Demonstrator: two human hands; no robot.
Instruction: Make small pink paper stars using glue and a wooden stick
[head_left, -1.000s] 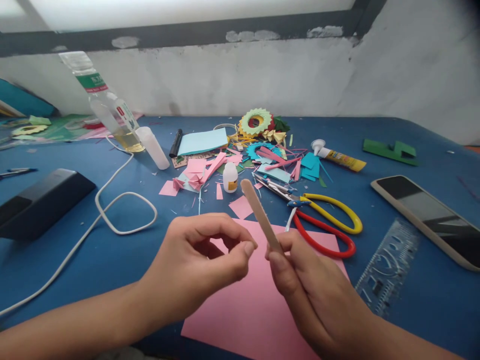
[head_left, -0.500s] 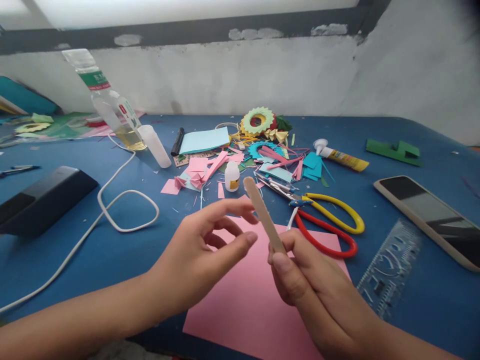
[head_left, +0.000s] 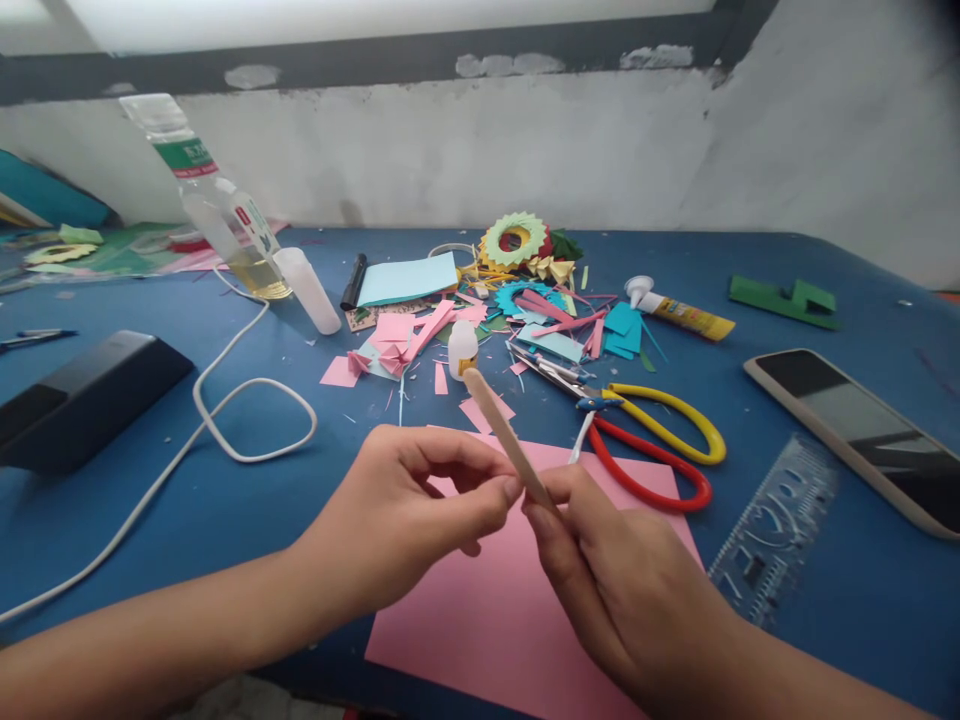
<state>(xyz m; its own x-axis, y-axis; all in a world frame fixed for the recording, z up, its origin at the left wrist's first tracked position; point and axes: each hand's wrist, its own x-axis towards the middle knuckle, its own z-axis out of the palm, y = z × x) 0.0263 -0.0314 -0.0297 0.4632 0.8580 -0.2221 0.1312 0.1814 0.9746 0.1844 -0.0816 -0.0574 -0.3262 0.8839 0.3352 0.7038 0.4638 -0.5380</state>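
My right hand (head_left: 607, 570) grips the lower end of a wooden craft stick (head_left: 501, 430), which slants up and to the left. My left hand (head_left: 412, 510) is closed in a pinch, thumb and forefinger meeting against the stick just above my right thumb. Both hands hover over a pink paper sheet (head_left: 495, 610) lying on the blue table (head_left: 225, 510). Whether anything small lies between my left fingertips is hidden.
Red and yellow scissors (head_left: 645, 450) lie right of the stick. A small glue bottle (head_left: 463, 350), paper scraps (head_left: 555, 320) and a glue tube (head_left: 679, 313) sit behind. A phone (head_left: 862, 430) and clear ruler (head_left: 772, 530) are at right; a white cable (head_left: 225, 400), black box (head_left: 82, 395) and bottle (head_left: 217, 220) at left.
My left fingers spread open half a second ago and have now closed into a pinch on the stick. The stick has tilted further to the left.
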